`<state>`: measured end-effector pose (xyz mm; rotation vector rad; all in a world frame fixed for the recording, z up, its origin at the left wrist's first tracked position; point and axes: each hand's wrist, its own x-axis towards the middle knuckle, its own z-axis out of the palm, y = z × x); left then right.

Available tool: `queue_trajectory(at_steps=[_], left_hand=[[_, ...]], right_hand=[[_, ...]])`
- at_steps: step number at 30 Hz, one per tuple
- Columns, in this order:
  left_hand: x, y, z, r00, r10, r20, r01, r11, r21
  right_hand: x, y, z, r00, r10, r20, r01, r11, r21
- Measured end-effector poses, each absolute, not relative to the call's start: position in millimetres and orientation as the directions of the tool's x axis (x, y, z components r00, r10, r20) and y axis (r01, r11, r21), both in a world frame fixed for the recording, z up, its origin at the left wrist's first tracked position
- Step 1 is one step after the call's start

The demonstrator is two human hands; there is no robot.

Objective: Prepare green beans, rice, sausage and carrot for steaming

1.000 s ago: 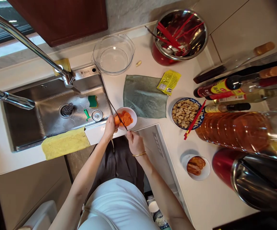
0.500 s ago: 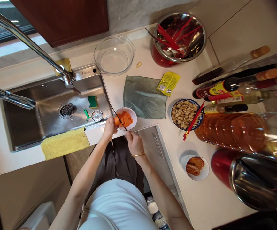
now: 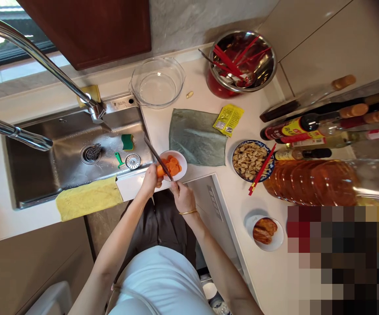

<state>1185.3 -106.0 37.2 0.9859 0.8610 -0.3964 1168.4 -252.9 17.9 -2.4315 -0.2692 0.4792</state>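
Over the bowl (image 3: pixel 180 160) at the counter edge, your left hand (image 3: pixel 150 179) is pinching a short carrot (image 3: pixel 160 170) stub while your right hand (image 3: pixel 182 197) is gripping the knife (image 3: pixel 156 156). With fingertips sitting just beside the blade, a slip could be nicking them.

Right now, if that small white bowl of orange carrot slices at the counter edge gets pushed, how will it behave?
The small white bowl probably slides easily on the smooth white counter. It sits close to the edge, so it might tip off. It looks ceramic, likely breakable.
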Motion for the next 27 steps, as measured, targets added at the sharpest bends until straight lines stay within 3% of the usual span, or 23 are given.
queue_trajectory(at_steps=[4, 11, 16, 19, 21, 23, 27], left_hand=[[1186, -99, 42, 0.638, 0.036, -0.769, 0.664, 0.479, 0.574], [1173, -81, 33, 0.770, 0.229, -0.596, 0.476, 0.417, 0.775], [1148, -59, 68, 0.780, 0.550, -0.297, 0.278, 0.120, 0.953], [1143, -53, 102, 0.835, 0.538, -0.116, 0.199, -0.098, 0.975], [1152, -60, 115, 0.906, 0.396, -0.153, 0.220, -0.130, 0.967], [1169, -76, 116, 0.919, 0.245, -0.310, 0.335, -0.071, 0.939], [1205, -110, 88, 0.755, 0.067, -0.652, 0.635, 0.170, 0.753]], right_hand=[[1171, -258, 13, 0.923, 0.252, -0.291, 0.004, -0.762, -0.648], [1168, -264, 10, 0.926, 0.259, -0.276, -0.033, -0.671, -0.741], [1176, -286, 24, 0.909, 0.335, -0.247, 0.142, -0.807, -0.573], [1181, -297, 34, 0.896, 0.390, -0.213, 0.276, -0.864, -0.420], [1182, -300, 38, 0.882, 0.432, -0.187, 0.345, -0.863, -0.368], [1182, -300, 41, 0.864, 0.474, -0.171, 0.396, -0.849, -0.350], [1179, -298, 44, 0.848, 0.503, -0.166, 0.430, -0.837, -0.339]])
